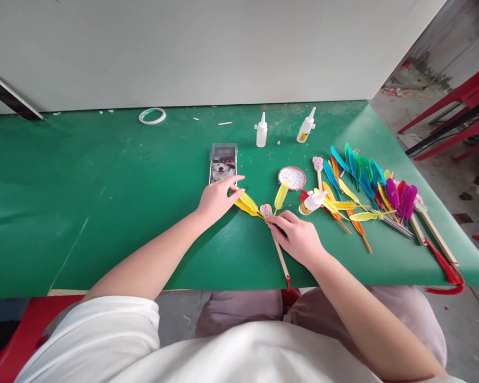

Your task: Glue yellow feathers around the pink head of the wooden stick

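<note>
Nearest came a white shirt [239, 354], and there, at the near edge of the green table [83, 175], a red tassel [288, 282] dangled from the stick [281, 258]! Up its length we went, and the right hand [299, 238] had it, thumb and fingertips pinching just below its patterned head, with feather stems at the same spot. One yellow feather [281, 194] stood out beyond those fingers; a yellow bunch [248, 204] fanned leftward. And the left hand [219, 202]? Right at the bunch's tips, index finger stretched out, though whether it gripped them I couldn't tell.

Over on the right, a colourful feather pile [365, 178] spread beside more sticks [437, 234], and a tilted bottle [312, 203] showed a yellow label, its print too small to read. Just past the left hand, the phone [222, 171] displayed a white dog, the screen's top blurred into blocks. Level with it sat a red-rimmed dish [304, 181]. Farther back, two upright bottles [262, 135], the right one with a yellow label, again too tiny to read! Tape [149, 122] lay far left, before a pale wall [207, 53].
</note>
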`<state>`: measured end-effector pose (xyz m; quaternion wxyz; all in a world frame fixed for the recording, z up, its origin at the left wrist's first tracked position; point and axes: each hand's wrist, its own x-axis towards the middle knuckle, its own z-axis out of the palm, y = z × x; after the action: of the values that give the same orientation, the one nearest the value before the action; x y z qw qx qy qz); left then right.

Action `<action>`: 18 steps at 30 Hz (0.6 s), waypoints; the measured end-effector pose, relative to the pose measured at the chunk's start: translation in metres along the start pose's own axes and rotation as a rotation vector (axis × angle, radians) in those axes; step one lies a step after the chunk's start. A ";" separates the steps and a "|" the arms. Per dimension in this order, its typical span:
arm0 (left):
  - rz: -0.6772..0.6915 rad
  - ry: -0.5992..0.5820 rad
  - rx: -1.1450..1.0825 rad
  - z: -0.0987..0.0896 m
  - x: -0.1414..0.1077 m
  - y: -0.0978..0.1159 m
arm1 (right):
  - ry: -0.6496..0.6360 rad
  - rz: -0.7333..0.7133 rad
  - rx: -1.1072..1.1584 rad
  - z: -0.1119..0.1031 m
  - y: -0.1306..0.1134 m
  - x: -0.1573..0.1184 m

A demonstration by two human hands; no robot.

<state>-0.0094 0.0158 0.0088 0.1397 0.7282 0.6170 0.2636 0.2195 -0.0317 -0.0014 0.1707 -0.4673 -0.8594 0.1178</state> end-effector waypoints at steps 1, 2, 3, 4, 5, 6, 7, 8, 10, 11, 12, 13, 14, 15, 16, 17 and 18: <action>-0.008 -0.014 -0.027 0.000 0.000 0.000 | -0.001 0.004 0.002 0.000 0.000 0.000; -0.017 -0.026 -0.052 0.000 0.000 -0.001 | -0.003 0.006 0.003 0.000 0.000 0.000; -0.026 -0.034 -0.073 0.000 0.000 -0.001 | -0.004 0.007 0.004 0.000 0.001 0.000; -0.035 -0.039 -0.090 0.000 0.000 -0.002 | -0.005 0.009 0.004 0.001 0.001 0.000; -0.041 -0.041 -0.105 0.001 0.000 -0.002 | -0.006 0.011 0.004 0.001 0.001 0.000; -0.047 -0.040 -0.118 0.001 0.000 -0.003 | -0.008 0.013 0.003 0.002 0.001 0.001; -0.051 -0.037 -0.131 0.001 0.000 -0.003 | -0.008 0.016 0.002 0.002 0.001 0.001; -0.056 -0.033 -0.145 0.001 0.000 -0.004 | -0.008 0.019 0.000 0.003 0.001 0.001; -0.069 -0.030 -0.174 0.000 0.000 -0.004 | -0.010 0.022 -0.004 0.003 0.001 0.001; -0.076 -0.030 -0.189 0.000 0.000 -0.004 | -0.010 0.023 -0.008 0.003 0.001 0.001; -0.084 -0.030 -0.201 0.000 0.001 -0.003 | -0.011 0.023 -0.011 0.003 0.001 0.001; -0.090 -0.029 -0.212 0.000 0.001 -0.003 | -0.012 0.022 -0.014 0.003 0.001 0.001; -0.095 -0.029 -0.222 0.000 0.001 -0.003 | -0.014 0.020 -0.017 0.003 0.001 0.001; -0.098 -0.030 -0.230 0.000 0.001 -0.002 | -0.015 0.019 -0.018 0.003 0.001 0.001; -0.099 -0.033 -0.236 0.000 0.001 -0.002 | -0.017 0.017 -0.019 0.003 0.001 0.001; -0.099 -0.036 -0.241 0.000 0.001 -0.002 | -0.018 0.015 -0.019 0.003 0.001 0.001; -0.100 -0.041 -0.245 0.000 0.001 -0.002 | -0.019 0.014 -0.018 0.003 0.001 0.001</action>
<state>-0.0109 0.0168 0.0084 0.2530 0.6793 0.6129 0.3146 0.2187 -0.0305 -0.0043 0.1575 -0.4736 -0.8588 0.1154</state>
